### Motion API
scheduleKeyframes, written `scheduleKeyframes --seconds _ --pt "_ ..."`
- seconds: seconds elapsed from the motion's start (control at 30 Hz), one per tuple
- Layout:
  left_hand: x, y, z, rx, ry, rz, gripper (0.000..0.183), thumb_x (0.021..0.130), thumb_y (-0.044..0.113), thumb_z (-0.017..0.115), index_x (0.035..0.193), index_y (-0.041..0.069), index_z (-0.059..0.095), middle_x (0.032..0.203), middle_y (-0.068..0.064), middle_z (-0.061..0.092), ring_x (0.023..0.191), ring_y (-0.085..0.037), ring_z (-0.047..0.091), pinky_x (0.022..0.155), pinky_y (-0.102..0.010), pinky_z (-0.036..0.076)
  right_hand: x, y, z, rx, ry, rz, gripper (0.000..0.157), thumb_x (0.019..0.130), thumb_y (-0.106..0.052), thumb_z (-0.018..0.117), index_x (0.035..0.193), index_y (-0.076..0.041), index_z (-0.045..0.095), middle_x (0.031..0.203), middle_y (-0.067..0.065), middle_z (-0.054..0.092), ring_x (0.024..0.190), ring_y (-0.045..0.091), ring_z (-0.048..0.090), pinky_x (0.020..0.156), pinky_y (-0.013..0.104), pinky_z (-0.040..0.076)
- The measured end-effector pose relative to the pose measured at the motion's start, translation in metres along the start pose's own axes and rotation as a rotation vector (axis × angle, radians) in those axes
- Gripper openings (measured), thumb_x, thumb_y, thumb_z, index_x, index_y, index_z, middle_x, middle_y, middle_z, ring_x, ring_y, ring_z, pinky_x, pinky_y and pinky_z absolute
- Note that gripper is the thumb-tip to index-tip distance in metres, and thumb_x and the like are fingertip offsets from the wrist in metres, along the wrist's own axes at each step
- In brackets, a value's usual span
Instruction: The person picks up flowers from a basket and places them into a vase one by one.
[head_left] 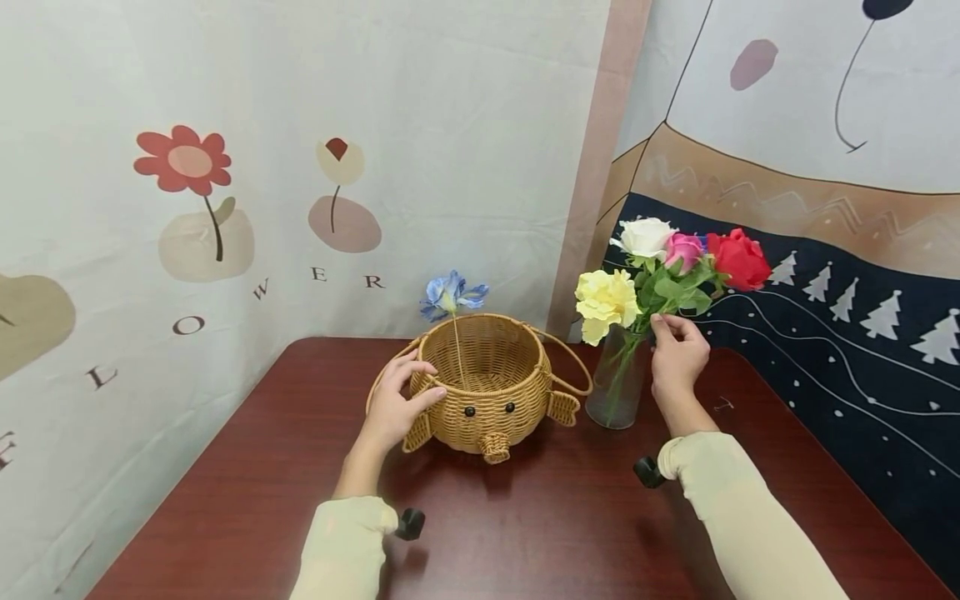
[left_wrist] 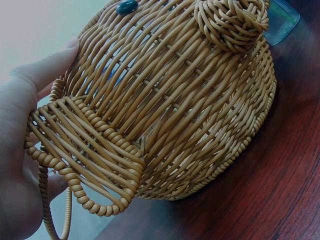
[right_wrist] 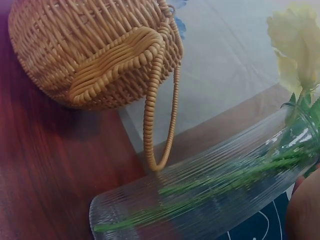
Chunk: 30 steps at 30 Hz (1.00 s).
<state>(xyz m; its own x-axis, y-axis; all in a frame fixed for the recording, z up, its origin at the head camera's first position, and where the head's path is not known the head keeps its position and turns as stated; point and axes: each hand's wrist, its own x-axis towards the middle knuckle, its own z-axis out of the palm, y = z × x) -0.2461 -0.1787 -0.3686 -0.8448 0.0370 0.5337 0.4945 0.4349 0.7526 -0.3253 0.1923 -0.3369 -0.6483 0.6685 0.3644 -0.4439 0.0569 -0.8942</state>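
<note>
My left hand [head_left: 392,404] grips the left side of a tan wicker basket [head_left: 491,425] with an elephant face, near its rim and ear [left_wrist: 95,155]. A blue artificial flower [head_left: 452,296] on a thin stem stands inside the basket, its bloom above the rim. My right hand [head_left: 680,354] is at the mouth of a clear ribbed vase [head_left: 615,387], fingers curled and pinching a flower stem among the leaves; the exact grip is partly hidden. In the vase are yellow [head_left: 606,302], white [head_left: 647,237], pink [head_left: 684,252] and red [head_left: 738,258] artificial flowers.
Basket and vase stand side by side on a dark red wooden table [head_left: 525,533]. The basket's looped handle [right_wrist: 152,120] hangs out towards the vase. Behind the table hang a pale flower-printed cloth [head_left: 465,125] and a dark tree-printed cloth [head_left: 825,358].
</note>
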Motion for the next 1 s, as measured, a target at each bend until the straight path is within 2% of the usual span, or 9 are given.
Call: scheduleKeyframes --seconds 0.23,0.4,0.53,0.73,0.8,0.87,1.0 --pt "0.004 -0.027 0.003 0.040 0.003 -0.009 0.033 0.070 0.038 0.069 0.094 0.018 0.058 0.131 -0.006 0.036 0.120 -0.025 0.030 0.090 -0.046 0.032 -0.017 -0.016 -0.001 0.012 -0.004 -0.014 0.006 0.072 -0.010 0.069 0.077 -0.008 0.065 0.062 0.003 0.051 0.051 0.010 0.045 0.043 0.021 0.043" --pt "0.005 -0.032 0.005 0.037 0.012 -0.005 0.033 0.069 0.040 0.069 0.093 0.020 0.058 0.130 -0.004 0.036 0.121 -0.023 0.030 0.090 -0.046 0.032 -0.022 -0.015 -0.005 0.054 -0.006 -0.024 0.010 0.073 -0.009 0.069 0.080 -0.004 0.064 0.063 0.003 0.052 0.050 0.016 0.047 0.044 0.021 0.043" --pt "0.004 -0.028 0.004 0.035 0.008 0.000 0.031 0.070 0.037 0.069 0.094 0.019 0.058 0.130 -0.006 0.036 0.121 -0.025 0.029 0.090 -0.046 0.032 -0.017 0.001 -0.007 0.077 -0.012 -0.029 0.009 0.073 -0.008 0.068 0.080 -0.005 0.063 0.063 0.003 0.052 0.051 0.018 0.049 0.043 0.021 0.042" --pt "0.000 -0.005 0.000 0.005 0.005 -0.001 0.030 0.072 0.023 0.070 0.095 0.007 0.058 0.130 -0.014 0.036 0.118 -0.034 0.031 0.089 -0.048 0.032 -0.020 0.016 -0.011 0.091 -0.015 -0.009 0.005 0.076 -0.010 0.066 0.080 -0.008 0.064 0.065 0.005 0.052 0.052 0.016 0.049 0.043 0.020 0.042" --pt "-0.001 0.002 -0.001 0.011 0.002 -0.004 0.029 0.073 0.020 0.069 0.095 0.005 0.058 0.130 -0.015 0.035 0.119 -0.034 0.030 0.090 -0.047 0.032 -0.024 0.017 -0.011 0.108 -0.020 -0.020 0.005 0.076 -0.010 0.065 0.081 -0.008 0.064 0.064 0.005 0.051 0.051 0.015 0.049 0.043 0.020 0.042" --pt "-0.002 0.005 -0.001 0.014 -0.001 -0.003 0.029 0.074 0.019 0.069 0.096 0.004 0.057 0.130 -0.016 0.035 0.119 -0.034 0.029 0.090 -0.048 0.031 -0.026 0.024 -0.012 0.179 -0.050 -0.053 0.004 0.077 -0.008 0.064 0.079 -0.010 0.064 0.063 0.003 0.052 0.049 0.013 0.049 0.042 0.019 0.041" --pt "-0.001 0.005 -0.001 0.016 -0.012 -0.001 0.029 0.075 0.018 0.068 0.096 0.003 0.056 0.130 -0.018 0.034 0.119 -0.036 0.029 0.089 -0.051 0.030 -0.035 0.026 -0.010 0.189 -0.073 -0.087 0.006 0.076 -0.004 0.064 0.077 -0.010 0.063 0.062 0.005 0.052 0.048 0.014 0.049 0.041 0.021 0.042"
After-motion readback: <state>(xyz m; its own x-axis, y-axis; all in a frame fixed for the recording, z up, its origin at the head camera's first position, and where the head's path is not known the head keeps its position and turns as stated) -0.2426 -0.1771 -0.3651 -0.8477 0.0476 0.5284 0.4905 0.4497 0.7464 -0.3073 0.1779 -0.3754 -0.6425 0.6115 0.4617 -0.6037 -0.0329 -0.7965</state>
